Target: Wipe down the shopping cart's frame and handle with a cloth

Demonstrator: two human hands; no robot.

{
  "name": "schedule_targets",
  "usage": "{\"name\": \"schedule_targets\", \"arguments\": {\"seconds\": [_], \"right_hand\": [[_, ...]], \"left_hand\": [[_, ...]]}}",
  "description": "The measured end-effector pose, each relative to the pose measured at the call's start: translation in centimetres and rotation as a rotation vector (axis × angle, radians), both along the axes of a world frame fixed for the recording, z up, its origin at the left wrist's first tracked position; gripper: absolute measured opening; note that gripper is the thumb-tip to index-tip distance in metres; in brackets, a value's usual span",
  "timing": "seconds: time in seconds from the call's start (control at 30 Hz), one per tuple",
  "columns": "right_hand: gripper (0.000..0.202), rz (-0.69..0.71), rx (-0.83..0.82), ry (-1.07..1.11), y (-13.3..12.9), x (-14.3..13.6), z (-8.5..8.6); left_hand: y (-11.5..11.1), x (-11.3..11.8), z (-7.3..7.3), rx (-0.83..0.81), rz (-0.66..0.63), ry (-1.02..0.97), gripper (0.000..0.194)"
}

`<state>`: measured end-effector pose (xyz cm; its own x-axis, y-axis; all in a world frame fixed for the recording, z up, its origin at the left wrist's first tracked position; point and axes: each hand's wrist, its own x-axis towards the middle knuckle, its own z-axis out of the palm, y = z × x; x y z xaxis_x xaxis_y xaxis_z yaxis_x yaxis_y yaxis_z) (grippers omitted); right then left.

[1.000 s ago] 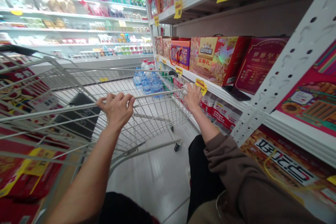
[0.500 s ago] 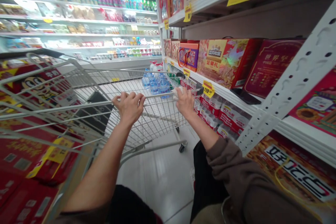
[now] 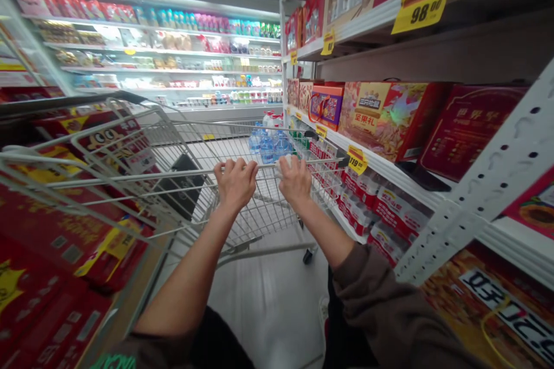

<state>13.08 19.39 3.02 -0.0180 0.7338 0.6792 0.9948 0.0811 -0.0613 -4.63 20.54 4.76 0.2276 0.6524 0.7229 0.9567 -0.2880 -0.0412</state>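
Observation:
A wire shopping cart (image 3: 259,202) stands sideways across the aisle before me. The fingers of my left hand (image 3: 236,184) are wrapped over its upper side rail near the middle. To the right on the same rail, my right hand (image 3: 295,181) is also closed, with a crumpled whitish thing (image 3: 283,166) between its fingers and the rail. A dark flat panel (image 3: 182,187) shows in the cart's left part, near the folded wire child seat.
Shelves with red gift boxes (image 3: 381,118) and price tags line the right, with bottle packs (image 3: 389,213) below. Red boxes (image 3: 47,230) are stacked at the left. Blue-tinted water bottles (image 3: 270,144) stand beyond the cart, before a lit refrigerated display (image 3: 173,69).
The view has shifted, and the shelves appear lower and further right. My right hand has come closer to my left hand along the rail. Both hands stay closed on it.

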Motion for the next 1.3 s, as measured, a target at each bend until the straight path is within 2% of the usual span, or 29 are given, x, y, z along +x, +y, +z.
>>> {"name": "schedule_targets", "arguments": {"seconds": [0.07,0.13,0.23,0.3,0.37,0.43,0.5,0.57,0.73,0.8,0.83,0.9,0.97,1.1,1.17,1.23,1.3], "right_hand": [[0.053,0.009,-0.030,-0.005,0.3,1.3,0.1],[0.049,-0.041,-0.059,0.019,1.0,3.9,0.2],[0.042,-0.146,-0.090,0.069,2.2,8.2,0.0],[0.043,-0.193,-0.102,0.091,2.9,10.2,-0.2],[0.043,-0.229,-0.102,0.117,3.4,11.2,-0.3],[0.042,-0.262,-0.091,0.151,3.6,10.9,-0.2],[0.041,-0.276,-0.077,0.180,3.5,9.1,-0.1],[0.041,-0.243,-0.067,0.184,3.0,5.9,0.1],[0.049,0.010,-0.047,0.125,0.6,-4.8,1.1],[0.053,0.084,-0.054,0.096,-0.2,-7.3,1.5],[0.054,0.114,-0.053,0.080,-0.4,-7.7,1.6],[0.056,0.153,-0.051,0.054,-0.4,-6.8,1.6],[0.058,0.129,-0.055,0.061,0.2,-3.9,1.2],[0.055,-0.117,-0.067,0.162,2.2,3.2,0.4],[0.054,-0.191,-0.068,0.197,3.0,5.3,0.4],[0.054,-0.222,-0.064,0.237,3.4,5.5,0.4],[0.053,-0.207,-0.037,0.268,3.2,3.8,0.6]], "left_hand": [[-0.5,-1.5,0.1,-0.027,-0.027,0.057,0.040],[-1.2,-4.0,0.2,-0.038,-0.033,0.073,0.042],[-2.6,-8.8,0.5,0.032,0.053,-0.022,0.038],[-3.3,-11.8,0.8,0.113,0.159,-0.114,0.037],[-3.5,-14.0,1.1,0.108,0.180,-0.110,0.036],[-3.0,-15.1,1.3,0.051,0.154,-0.118,0.033],[-2.2,-15.3,1.3,0.004,0.130,-0.148,0.030],[-1.5,-15.0,1.2,-0.024,0.117,-0.164,0.030],[-1.7,-13.2,1.3,-0.027,0.144,-0.156,0.038],[-2.3,-12.5,1.6,-0.030,0.160,-0.165,0.038],[-2.5,-12.2,1.7,-0.040,0.163,-0.167,0.038],[-2.8,-11.8,2.0,-0.068,0.159,-0.153,0.038],[-2.9,-11.6,2.1,-0.085,0.161,-0.124,0.039],[-2.8,-11.1,1.7,-0.059,0.186,-0.082,0.041],[-2.7,-10.5,1.4,-0.035,0.184,-0.089,0.041],[-2.8,-9.7,1.2,-0.016,0.175,-0.111,0.041],[-2.9,-8.9,1.1,0.003,0.159,-0.140,0.040]]}}
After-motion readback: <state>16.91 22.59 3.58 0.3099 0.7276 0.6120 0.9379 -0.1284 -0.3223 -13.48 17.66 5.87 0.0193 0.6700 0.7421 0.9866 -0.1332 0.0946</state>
